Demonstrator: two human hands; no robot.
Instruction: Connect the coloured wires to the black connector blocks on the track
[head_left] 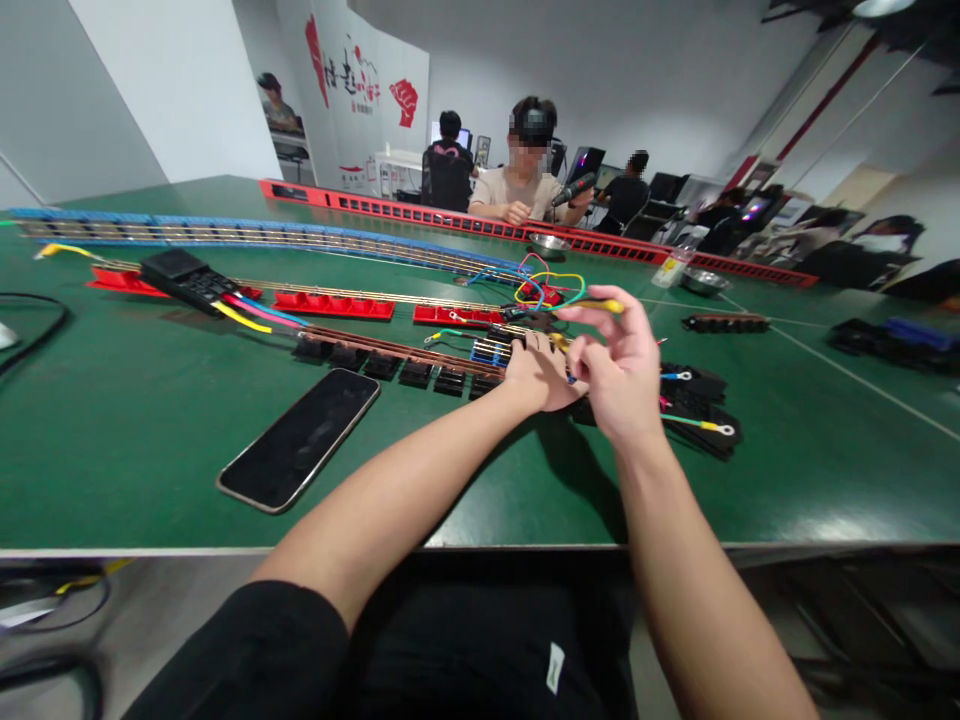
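Observation:
My left hand rests on a long strip of black clips with copper-coloured bars, beside a small blue part. Its fingers press down, and what they may grip is hidden. My right hand is raised just to the right, with its fingers curled around a tool with a yellow end. Thin red, blue and green-yellow wires loop behind the hands. Wires with ring terminals stick out to the right over black parts.
A phone lies on the green table at front left. Blue and red rails run behind. A black device sits left. Across the table, a person holds a power tool near a metal bowl.

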